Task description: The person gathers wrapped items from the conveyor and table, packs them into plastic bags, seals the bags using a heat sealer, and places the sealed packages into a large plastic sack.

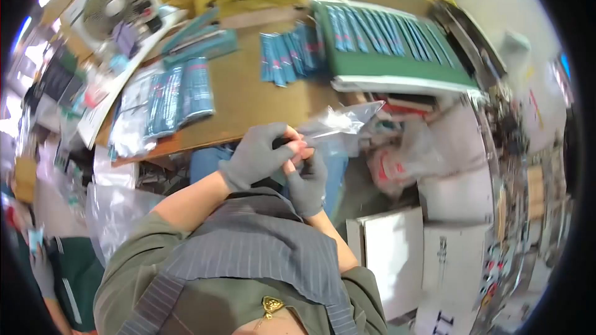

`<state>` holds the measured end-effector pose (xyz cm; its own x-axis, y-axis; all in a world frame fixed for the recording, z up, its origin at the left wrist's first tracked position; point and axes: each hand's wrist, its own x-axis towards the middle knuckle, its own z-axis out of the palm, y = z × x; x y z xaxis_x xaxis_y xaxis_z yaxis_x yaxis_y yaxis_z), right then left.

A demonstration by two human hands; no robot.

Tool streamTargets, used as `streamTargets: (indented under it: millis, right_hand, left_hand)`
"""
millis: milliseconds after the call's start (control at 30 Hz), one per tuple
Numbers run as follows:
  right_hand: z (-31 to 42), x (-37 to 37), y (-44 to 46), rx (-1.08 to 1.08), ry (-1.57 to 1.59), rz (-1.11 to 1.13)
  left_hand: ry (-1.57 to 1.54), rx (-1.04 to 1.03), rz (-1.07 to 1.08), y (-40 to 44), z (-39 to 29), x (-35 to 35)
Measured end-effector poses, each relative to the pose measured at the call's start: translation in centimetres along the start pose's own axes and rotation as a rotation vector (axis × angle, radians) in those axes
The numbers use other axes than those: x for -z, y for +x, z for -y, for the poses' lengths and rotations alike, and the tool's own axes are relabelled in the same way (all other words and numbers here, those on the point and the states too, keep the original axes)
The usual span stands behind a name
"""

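Observation:
In a grey fingertip-less glove, my left hand (256, 156) pinches the edge of a clear plastic bag (347, 119). My right hand (308, 185), gloved the same way, has its fingers closed on that edge too, touching the left fingertips. The bag sticks out to the right, past the table's front edge, and looks flat. Ahead of my hands, a loose group of slim blue packets (282, 59) lies on the brown table (239, 96). To the left are bundled blue packets in clear wrap (180, 96).
A green board (397, 71) at the back right carries a row of blue packets. A teal stapler-like tool (198, 43) and a fan (115, 6) stand to the left. Cartons (456, 267) are at the lower right. Another person's gloved hand (42, 270) shows at far left.

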<state>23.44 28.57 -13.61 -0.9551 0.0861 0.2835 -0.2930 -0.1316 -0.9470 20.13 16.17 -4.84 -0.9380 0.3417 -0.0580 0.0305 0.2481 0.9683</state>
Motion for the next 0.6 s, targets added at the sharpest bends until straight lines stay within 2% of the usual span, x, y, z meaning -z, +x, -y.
streamTargets:
  millis: [67,133,167,233,300,367,400,433,500,567,600]
  right_hand:
    - [0.8,-3.4,0.8,-0.065,0.049,0.143]
    - [3.3,-5.8,2.0,-0.113,0.09,0.281]
    - [3.4,-7.3,2.8,-0.163,0.211,0.304]
    - [4.7,-9.1,4.9,-0.33,0.184,0.29]
    - [3.1,-9.5,7.2,-0.201,-0.124,0.22]
    - [1.7,-9.9,10.1,0.1,-0.382,0.186]
    - [2.1,-10.8,11.6,0.26,-0.542,0.248]
    - [3.4,-12.2,13.0,0.216,-0.572,0.399]
    - [3.2,-15.9,15.7,0.354,-0.624,0.829]
    - [2.0,-18.8,16.7,-0.135,-0.442,1.332]
    - [4.3,-20.7,15.7,-0.383,-0.499,1.326]
  left_hand:
    - [0.013,-0.061,-0.133,-1.3,2.6,4.2]
    - [-0.21,-0.189,-0.253,-2.4,4.7,7.6]
    - [-0.219,-0.202,-0.282,-3.1,5.0,9.2]
    - [-0.425,-0.033,-0.332,-4.5,5.7,12.1]
    - [-0.383,-0.03,-0.363,-5.5,5.9,15.1]
    - [-0.607,-0.122,-0.288,-5.9,7.1,17.9]
    - [-0.701,-0.134,-0.195,-6.1,8.0,19.4]
    - [-0.707,-0.151,-0.255,-6.1,8.6,20.2]
    - [-0.572,-0.133,-0.166,-6.2,8.9,21.8]
    - [-0.488,-0.147,-0.328,-7.2,7.9,24.1]
    - [-0.397,-0.151,-0.381,-8.0,7.6,25.5]
